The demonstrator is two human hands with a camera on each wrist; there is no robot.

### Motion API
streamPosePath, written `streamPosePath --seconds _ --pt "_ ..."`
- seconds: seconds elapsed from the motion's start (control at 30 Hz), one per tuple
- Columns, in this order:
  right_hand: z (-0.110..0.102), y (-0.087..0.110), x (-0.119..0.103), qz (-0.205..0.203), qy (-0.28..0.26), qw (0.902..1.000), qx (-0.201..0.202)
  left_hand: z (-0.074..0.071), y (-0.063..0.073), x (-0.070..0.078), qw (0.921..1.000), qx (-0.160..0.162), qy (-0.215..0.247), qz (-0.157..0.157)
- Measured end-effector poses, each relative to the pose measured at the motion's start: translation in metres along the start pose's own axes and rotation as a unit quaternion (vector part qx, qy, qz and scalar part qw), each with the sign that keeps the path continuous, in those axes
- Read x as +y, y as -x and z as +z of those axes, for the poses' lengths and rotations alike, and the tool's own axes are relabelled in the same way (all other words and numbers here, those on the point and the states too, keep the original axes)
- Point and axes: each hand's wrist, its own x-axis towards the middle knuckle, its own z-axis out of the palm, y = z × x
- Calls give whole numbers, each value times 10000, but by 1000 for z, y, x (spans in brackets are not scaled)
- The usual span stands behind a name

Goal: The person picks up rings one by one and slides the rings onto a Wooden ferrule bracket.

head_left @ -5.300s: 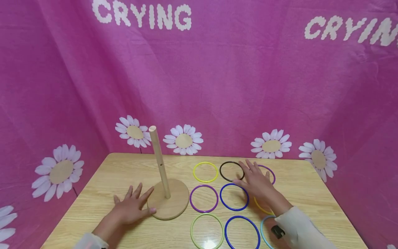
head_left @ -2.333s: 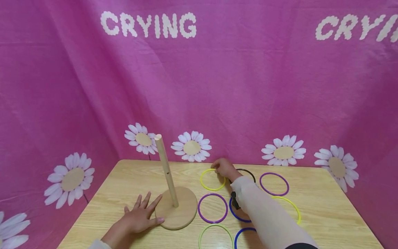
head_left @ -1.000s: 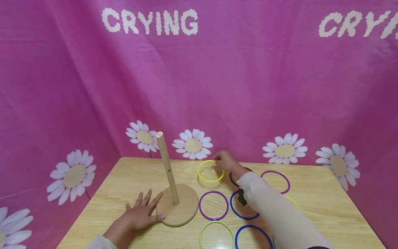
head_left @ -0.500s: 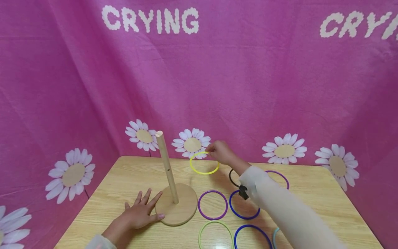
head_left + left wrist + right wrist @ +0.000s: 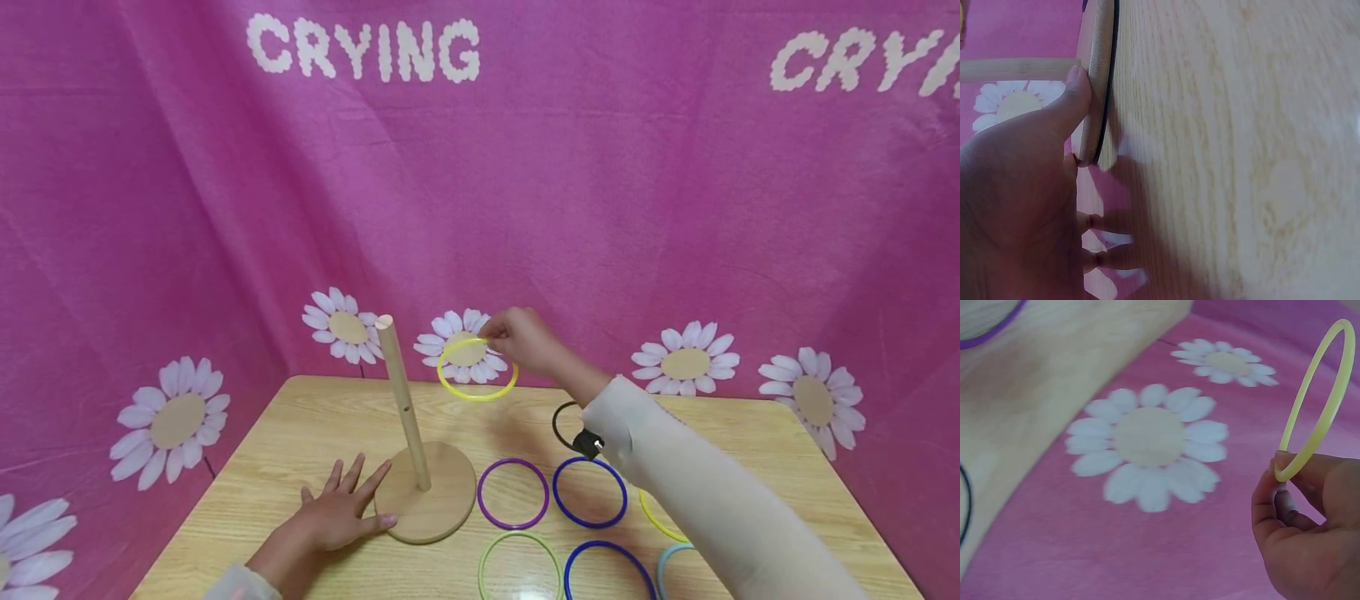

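Note:
My right hand [image 5: 528,343] pinches a thin yellow ring [image 5: 477,399] between thumb and fingertips, holding it up off the table at the back, right of the wooden peg [image 5: 397,375]. In the right wrist view the ring [image 5: 1327,425] rises from the fingertips, seen nearly edge-on. The peg stands upright on a round wooden base [image 5: 452,493]. My left hand [image 5: 330,521] rests at the base's left side with fingers spread. Its thumb [image 5: 1075,94] lies on the base in the left wrist view.
Right of the base lie flat rings: purple [image 5: 513,528], blue [image 5: 589,526], light green [image 5: 520,533], another blue [image 5: 603,544]. A black ring [image 5: 555,425], a second yellow ring [image 5: 660,525] and a light blue ring [image 5: 660,571] are partly covered by the right arm. A pink curtain [image 5: 570,208] hangs behind the table.
My right hand moved from the rings at right to the yellow ring at the back, pinched it, and lifted it up and leftward toward the peg. The left hand stays at the base.

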Motion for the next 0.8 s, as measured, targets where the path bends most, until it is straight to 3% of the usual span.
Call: streamPosePath --seconds 0.53,0.8 --pt "-52 -17 -74 132 -670 9968 410 -2 1 4 9999 -3 -138 -53" --pt "-63 -24 -98 -15 -522 9969 582 4 -2 -3 9997 179 29 134"
